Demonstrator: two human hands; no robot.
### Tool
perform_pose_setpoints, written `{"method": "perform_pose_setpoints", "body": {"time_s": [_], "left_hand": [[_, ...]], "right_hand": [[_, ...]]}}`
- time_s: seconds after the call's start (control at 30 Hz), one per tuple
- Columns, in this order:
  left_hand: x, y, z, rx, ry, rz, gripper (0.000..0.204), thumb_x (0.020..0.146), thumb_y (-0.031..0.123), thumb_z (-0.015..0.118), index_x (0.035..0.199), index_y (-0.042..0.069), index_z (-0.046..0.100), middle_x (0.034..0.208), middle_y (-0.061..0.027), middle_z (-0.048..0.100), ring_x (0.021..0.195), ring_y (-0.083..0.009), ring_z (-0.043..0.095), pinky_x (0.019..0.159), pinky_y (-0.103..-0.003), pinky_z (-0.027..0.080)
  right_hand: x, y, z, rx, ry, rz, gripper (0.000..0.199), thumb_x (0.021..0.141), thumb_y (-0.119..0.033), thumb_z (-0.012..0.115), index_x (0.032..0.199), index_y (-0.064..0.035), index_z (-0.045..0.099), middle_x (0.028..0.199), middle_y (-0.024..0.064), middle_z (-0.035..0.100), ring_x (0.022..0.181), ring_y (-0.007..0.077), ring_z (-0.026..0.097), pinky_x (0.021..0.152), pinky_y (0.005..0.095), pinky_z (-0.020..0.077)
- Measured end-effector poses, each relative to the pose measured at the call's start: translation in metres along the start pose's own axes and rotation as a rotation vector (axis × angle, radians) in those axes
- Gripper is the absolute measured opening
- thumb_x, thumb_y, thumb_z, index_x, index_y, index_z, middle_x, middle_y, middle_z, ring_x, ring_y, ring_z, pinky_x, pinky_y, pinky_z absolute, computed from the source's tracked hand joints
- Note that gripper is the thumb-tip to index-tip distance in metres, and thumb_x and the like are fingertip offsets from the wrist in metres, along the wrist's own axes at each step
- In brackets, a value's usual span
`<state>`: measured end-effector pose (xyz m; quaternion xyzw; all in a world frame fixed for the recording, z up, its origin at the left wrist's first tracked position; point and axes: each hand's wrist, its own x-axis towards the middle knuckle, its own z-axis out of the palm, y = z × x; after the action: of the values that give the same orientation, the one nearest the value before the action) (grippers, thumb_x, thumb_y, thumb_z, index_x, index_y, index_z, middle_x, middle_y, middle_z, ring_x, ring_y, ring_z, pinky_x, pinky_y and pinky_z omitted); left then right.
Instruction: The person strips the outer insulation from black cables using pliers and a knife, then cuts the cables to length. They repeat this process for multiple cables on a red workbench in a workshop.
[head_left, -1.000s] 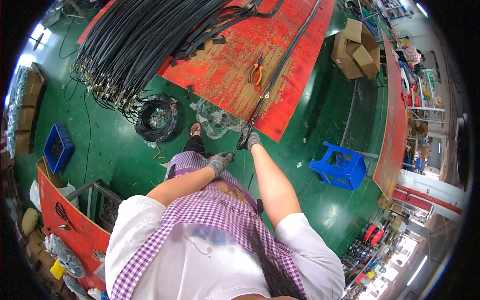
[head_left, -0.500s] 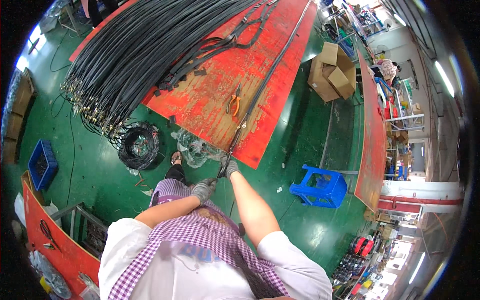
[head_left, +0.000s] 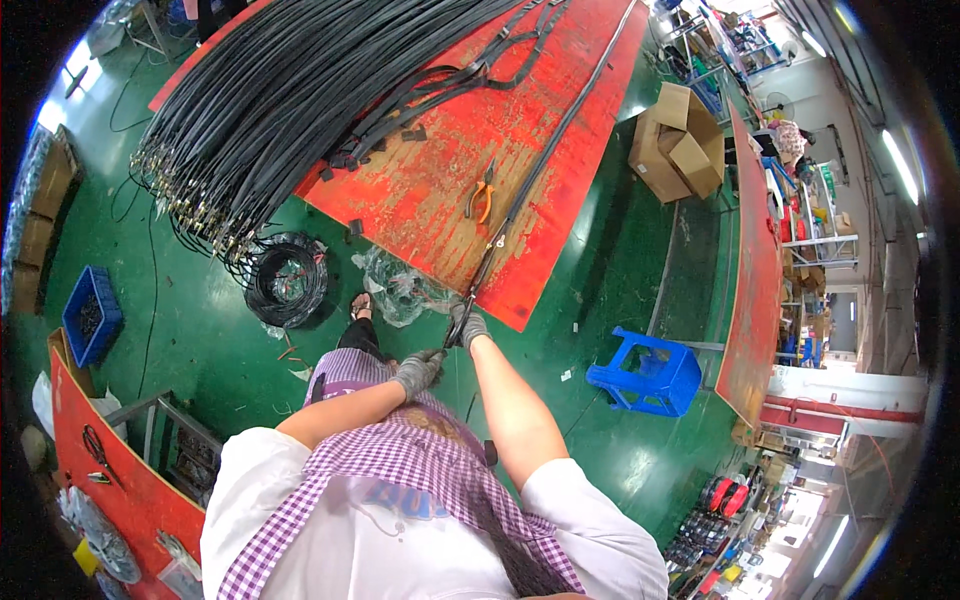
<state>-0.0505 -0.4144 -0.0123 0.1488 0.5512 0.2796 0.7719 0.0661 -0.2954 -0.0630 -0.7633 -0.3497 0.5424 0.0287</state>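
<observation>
A long black cable bundle (head_left: 545,150) runs down the red table and past its near edge to my hands. My right hand (head_left: 468,328), in a grey glove, is closed around the bundle just off that edge. Lower and to the left, my left hand (head_left: 419,374), also gloved in grey, has its fingers closed at the bundle's near end; the exact grip is too small to make out. Orange-handled pliers (head_left: 482,198) lie on the table, left of the bundle. A big heap of black cables (head_left: 300,110) with brass-coloured ends covers the table's left part.
The red table (head_left: 420,220) has flat black straps (head_left: 440,85) on it. Beneath its near edge are clear plastic wrap (head_left: 395,290) and a coil of black cable (head_left: 285,285). A blue stool (head_left: 650,372), a cardboard box (head_left: 680,145) and a blue crate (head_left: 92,315) stand around.
The whole view has shifted slightly, so the table and its things appear a little to the right. Both hands stay closed at the cable bundle, nearly in the same place.
</observation>
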Motion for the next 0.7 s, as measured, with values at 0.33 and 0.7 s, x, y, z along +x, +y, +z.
{"method": "perform_pose_setpoints", "body": {"time_s": [0.33, 0.7], "left_hand": [[0.010, -0.014, 0.003, -0.044, -0.036, 0.096, 0.027, 0.082, 0.022, 0.045, 0.102, 0.004, 0.050, 0.067, -0.0060, 0.056, 0.054, -0.0120, 0.051, 0.050, -0.023, 0.042], [0.011, -0.008, -0.006, 0.196, 0.092, 0.091, 0.024, 0.080, 0.021, 0.044, 0.098, 0.007, 0.054, 0.057, -0.0045, 0.054, 0.043, -0.0099, 0.042, 0.042, -0.023, 0.034]], "right_hand": [[0.012, 0.009, -0.007, -0.130, 0.006, -0.091, 0.050, 0.074, -0.054, 0.040, 0.059, -0.0073, 0.053, 0.051, 0.0075, 0.050, 0.047, 0.0209, 0.051, 0.043, 0.0337, 0.0385], [-0.002, -0.007, 0.005, 0.152, -0.071, -0.045, 0.033, 0.074, -0.039, 0.044, 0.058, -0.0103, 0.046, 0.050, 0.0067, 0.044, 0.042, 0.0219, 0.045, 0.038, 0.0357, 0.0348]]}}
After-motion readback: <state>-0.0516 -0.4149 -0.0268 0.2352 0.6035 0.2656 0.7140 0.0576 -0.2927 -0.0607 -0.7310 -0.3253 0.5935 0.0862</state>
